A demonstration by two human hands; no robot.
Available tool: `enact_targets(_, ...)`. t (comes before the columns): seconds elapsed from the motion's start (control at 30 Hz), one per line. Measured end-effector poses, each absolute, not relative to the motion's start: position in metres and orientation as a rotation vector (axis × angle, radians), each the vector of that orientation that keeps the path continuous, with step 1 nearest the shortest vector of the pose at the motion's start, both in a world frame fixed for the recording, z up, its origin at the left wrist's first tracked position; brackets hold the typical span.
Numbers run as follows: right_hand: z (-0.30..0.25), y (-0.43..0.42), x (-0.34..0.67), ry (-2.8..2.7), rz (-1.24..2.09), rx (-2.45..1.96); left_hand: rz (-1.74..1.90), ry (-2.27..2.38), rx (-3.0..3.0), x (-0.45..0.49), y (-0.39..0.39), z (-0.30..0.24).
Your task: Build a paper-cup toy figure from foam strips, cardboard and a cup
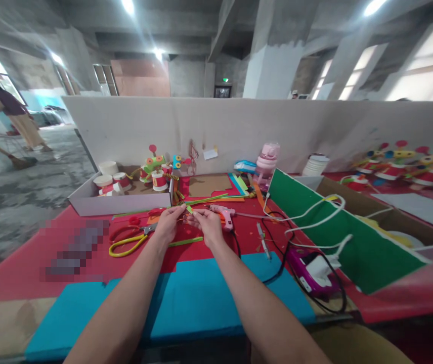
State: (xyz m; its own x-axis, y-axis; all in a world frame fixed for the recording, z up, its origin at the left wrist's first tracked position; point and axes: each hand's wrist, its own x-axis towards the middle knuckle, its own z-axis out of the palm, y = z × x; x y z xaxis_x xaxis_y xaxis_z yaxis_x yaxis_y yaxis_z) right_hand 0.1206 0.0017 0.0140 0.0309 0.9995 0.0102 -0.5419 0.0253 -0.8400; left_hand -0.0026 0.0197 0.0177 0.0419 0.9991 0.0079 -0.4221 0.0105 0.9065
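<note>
Left hand point(168, 223) and right hand point(209, 226) pinch the green strip point(189, 208) held between their fingertips.

A craft workshop inside a bare concrete hall: red worktable point(23, 268) littered with coloured paper sheets point(216, 187), scissors point(129, 240), a glue gun point(222, 212), finished paper toys point(398, 164) far right.

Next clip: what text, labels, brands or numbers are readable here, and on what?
No text can be read.
Small green-lit sign far back: too small to read.
White card on the grey partition wall: blurred, nothing legible.
Red-and-white paper cup in the white box: band too small to read.
Thin green strip pinched by left hand and right hand: no print shows.
</note>
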Motion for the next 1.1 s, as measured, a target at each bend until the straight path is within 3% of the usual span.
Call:
enact_targets(0.8,0.0115,0.0045,0.1228,-0.802,1.262,-0.889,1.417,0.927,1.128,0.0016,0.0204,0.0156)
enact_targets(1.1,0.0159,0.005,0.1252,-0.749,1.307,-0.876,1.506,1.173,1.597,0.0026,0.0154,0.0218)
